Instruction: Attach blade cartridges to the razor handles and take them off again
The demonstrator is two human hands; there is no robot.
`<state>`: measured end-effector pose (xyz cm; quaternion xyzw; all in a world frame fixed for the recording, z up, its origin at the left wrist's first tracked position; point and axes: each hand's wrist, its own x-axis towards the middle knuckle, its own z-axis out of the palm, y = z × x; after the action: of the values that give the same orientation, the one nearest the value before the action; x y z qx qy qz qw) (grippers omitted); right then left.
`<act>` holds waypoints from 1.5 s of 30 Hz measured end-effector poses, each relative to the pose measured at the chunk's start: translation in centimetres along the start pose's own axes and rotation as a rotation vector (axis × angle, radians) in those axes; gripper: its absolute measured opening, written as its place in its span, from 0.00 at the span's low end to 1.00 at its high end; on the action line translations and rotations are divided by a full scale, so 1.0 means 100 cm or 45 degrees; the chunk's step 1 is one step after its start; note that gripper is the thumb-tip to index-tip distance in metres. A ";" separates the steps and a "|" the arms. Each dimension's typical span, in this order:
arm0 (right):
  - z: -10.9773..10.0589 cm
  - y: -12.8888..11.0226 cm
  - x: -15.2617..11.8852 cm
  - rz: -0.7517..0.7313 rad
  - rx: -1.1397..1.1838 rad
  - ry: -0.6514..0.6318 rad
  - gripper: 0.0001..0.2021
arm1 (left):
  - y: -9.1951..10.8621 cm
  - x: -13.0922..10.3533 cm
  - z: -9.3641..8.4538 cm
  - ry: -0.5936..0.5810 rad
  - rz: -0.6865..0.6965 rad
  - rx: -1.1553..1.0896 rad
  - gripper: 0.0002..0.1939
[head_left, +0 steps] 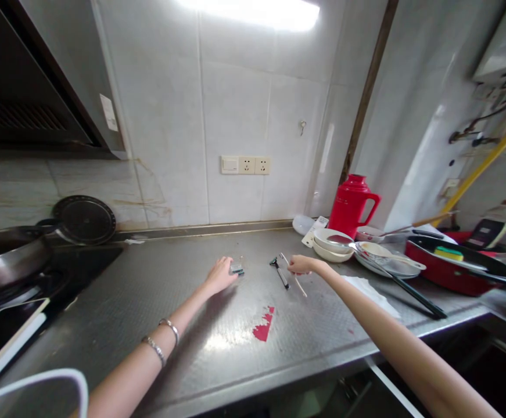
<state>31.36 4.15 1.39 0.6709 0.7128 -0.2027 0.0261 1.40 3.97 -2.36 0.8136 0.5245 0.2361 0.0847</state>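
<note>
Item: white cable, nearest me, below and left of my left hand. Item: tablet, dark, pale-edged, left of my left forearm. Item: two bracelets, silver, on my left wrist. Item: red patch, ragged, on the metal counter, nearer me than both hands and between them. Item: tissue, white, beyond my right forearm.

Left hand: fingers bent, at the small clear case with green in it; whether they grip it, I cannot tell. Right hand: fingers closed, pinching a thin white stick, its two ends showing. Item: razor, black and silver, lying between my hands, just left of the stick.

Right of my right hand: bowls, stacked; a ladle, black-handled; a plate; a red pan with a sponge, yellow and green. Far left of my left hand: pot, on the stove. Beyond: flask, red; black disc, leaning on the wall; sockets, on the wall.
</note>
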 end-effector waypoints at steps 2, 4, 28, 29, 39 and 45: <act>0.005 0.008 0.004 0.020 0.000 -0.069 0.09 | -0.015 0.005 0.008 -0.030 -0.061 -0.114 0.22; 0.010 0.011 0.008 0.028 0.002 -0.107 0.10 | -0.025 0.008 0.018 -0.024 -0.106 -0.193 0.25; 0.017 0.013 0.016 0.032 -0.124 0.016 0.11 | -0.026 0.009 0.029 0.022 -0.172 -0.311 0.24; 0.018 0.014 0.017 0.032 -0.120 0.014 0.11 | -0.026 0.008 0.028 0.028 -0.175 -0.313 0.24; 0.003 0.027 0.015 0.038 -0.015 0.114 0.19 | -0.020 0.003 0.023 0.083 -0.164 -0.377 0.23; 0.006 0.024 0.011 0.018 -0.006 0.178 0.16 | 0.005 -0.003 0.012 0.095 -0.023 -0.443 0.23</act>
<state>33.42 5.10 -0.09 0.6885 0.7085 -0.1537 -0.0207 2.23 3.63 -3.33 0.7727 0.4858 0.3525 0.2067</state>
